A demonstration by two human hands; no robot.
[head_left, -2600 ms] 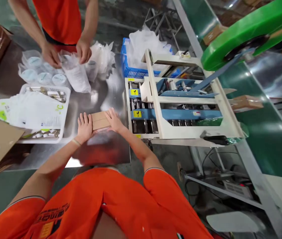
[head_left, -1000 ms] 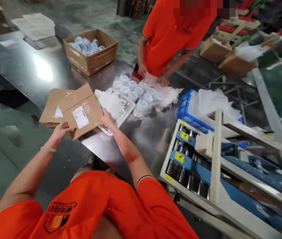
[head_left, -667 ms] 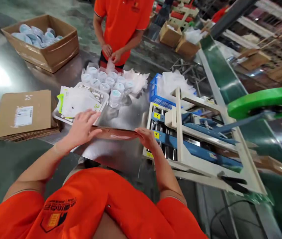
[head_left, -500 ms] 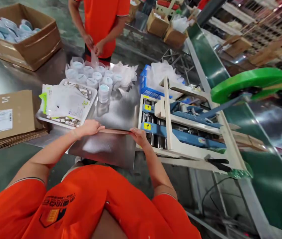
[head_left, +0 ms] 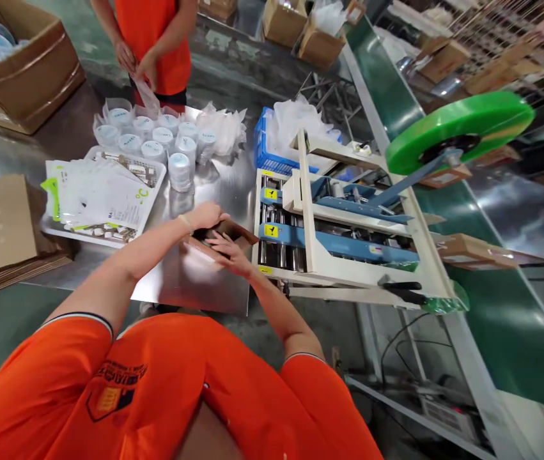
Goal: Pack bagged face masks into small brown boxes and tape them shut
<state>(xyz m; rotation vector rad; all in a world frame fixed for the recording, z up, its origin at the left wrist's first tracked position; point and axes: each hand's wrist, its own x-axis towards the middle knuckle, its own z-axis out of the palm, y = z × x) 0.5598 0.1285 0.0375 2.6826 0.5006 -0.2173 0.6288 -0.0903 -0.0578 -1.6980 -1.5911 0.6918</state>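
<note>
A small brown cardboard box (head_left: 243, 234) stands opened out on the shiny metal table (head_left: 176, 281), its dark inside showing. My left hand (head_left: 207, 216) is closed on its far left edge, fingertips partly hidden. Across the near side of the opening lies my right hand (head_left: 231, 252), fingers stretched and apart, touching the cardboard. Left of the hands, a white tray (head_left: 154, 211) holds white printed packets (head_left: 103, 191) with small parts under them. Behind are several clear-wrapped stacks of round, pale-blue-topped items (head_left: 179, 169).
A taping machine (head_left: 319, 236) with rollers and a green tape reel (head_left: 463, 128) adjoins the table on the right. Flattened cartons (head_left: 3, 223) are stacked left, below a large open carton (head_left: 27, 83). Opposite, a co-worker in orange (head_left: 156, 45) handles a clear bag. A blue crate (head_left: 264, 153) stands behind the machine.
The flat folded cardboard between my hands has opened into a box shape. My hands have come closer together, the right one moving left onto the opening. The whole view has shifted slightly.
</note>
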